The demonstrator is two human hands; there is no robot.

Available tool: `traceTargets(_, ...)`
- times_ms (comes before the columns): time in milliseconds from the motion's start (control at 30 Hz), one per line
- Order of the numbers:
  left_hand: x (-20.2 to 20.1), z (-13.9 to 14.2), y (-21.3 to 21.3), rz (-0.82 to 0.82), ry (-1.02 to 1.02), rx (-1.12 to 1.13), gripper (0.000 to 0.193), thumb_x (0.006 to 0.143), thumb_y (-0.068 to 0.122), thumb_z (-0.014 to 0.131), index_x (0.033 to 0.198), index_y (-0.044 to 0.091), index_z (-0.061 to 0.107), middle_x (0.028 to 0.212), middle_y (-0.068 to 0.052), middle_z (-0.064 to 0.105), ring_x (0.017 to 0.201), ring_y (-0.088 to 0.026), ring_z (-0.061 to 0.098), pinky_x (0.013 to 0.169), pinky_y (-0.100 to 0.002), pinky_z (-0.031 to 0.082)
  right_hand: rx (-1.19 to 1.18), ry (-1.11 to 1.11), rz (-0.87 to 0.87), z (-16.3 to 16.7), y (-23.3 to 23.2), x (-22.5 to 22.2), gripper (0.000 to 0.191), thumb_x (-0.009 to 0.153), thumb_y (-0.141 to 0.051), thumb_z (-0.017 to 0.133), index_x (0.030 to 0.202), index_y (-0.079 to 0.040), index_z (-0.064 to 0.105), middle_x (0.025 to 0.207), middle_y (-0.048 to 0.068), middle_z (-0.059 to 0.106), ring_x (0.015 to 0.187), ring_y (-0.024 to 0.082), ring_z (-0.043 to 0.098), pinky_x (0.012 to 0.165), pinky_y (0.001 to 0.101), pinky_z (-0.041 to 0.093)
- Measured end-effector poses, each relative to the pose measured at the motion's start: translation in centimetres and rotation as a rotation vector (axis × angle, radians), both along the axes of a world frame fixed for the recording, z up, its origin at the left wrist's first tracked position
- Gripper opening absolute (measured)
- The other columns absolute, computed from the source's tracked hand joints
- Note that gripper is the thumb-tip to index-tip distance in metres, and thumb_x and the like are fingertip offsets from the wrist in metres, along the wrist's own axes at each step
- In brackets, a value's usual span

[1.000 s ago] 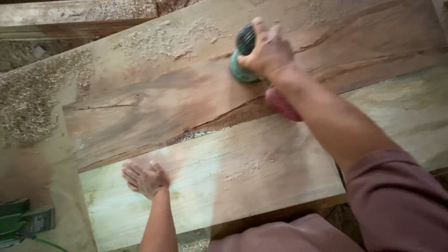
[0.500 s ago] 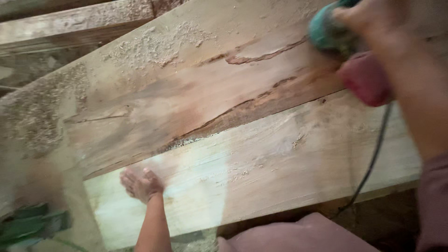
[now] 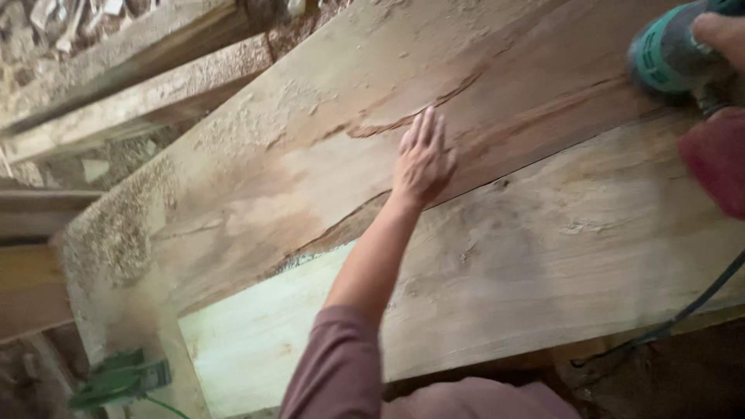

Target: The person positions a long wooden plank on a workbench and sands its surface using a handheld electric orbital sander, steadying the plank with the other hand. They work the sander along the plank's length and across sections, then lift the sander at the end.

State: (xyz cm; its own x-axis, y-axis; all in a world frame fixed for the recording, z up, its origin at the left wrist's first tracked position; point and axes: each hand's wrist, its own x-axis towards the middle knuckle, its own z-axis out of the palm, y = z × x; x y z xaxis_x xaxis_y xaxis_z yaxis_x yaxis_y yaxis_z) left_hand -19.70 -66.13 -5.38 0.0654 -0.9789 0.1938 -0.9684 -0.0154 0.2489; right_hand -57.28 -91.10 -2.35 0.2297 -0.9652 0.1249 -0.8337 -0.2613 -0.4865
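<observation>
Under the left hand, fingers spread flat and gripping nothing, lies the wooden slab, mid-sanding. Far right, the right hand clasps the green sander. Next pass calls for steady pressure along the crack.

view: single head-worn camera | aim: steeply down and forward onto the wooden slab | range: close, arm's reach | frame: tilted, slab runs diagonally | edges: left hand mid-frame, right hand cut at top right | overlap: no second view
</observation>
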Motion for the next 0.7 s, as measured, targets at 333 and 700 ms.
traceTargets(333, -3.6, 0.5, -4.3, 0.174, -0.101, 0.197, 0.078, 0.094, 0.05, 0.056, 0.155, 0.005, 0.037, 0.161, -0.014, 0.036, 0.15, -0.034, 0.031, 0.121, -0.05, 0.026, -0.13, -0.062, 0.035, -1.8, -0.1, -2.8, 0.052, 0.091, -0.039, 0.089, 0.11, 0.006, 0.074, 0.1, 0.027, 0.074, 0.084, 0.037, 0.072, 0.073, 0.0491, 0.057)
traceTargets(700, -3.3, 0.5, -5.9, 0.178, -0.167, 0.083, 0.073, 0.088, 0.049, 0.062, 0.145, 0.007, 0.045, 0.142, -0.014, 0.047, 0.135, -0.035, 0.042, 0.112, -0.051, 0.035, -0.288, 0.125, 0.069, -0.5, 0.6, -0.3, 0.055, 0.087, -0.045, 0.085, 0.108, 0.005, 0.076, 0.097, 0.023, 0.075, 0.079, 0.033, 0.074, 0.07, 0.0436, 0.059)
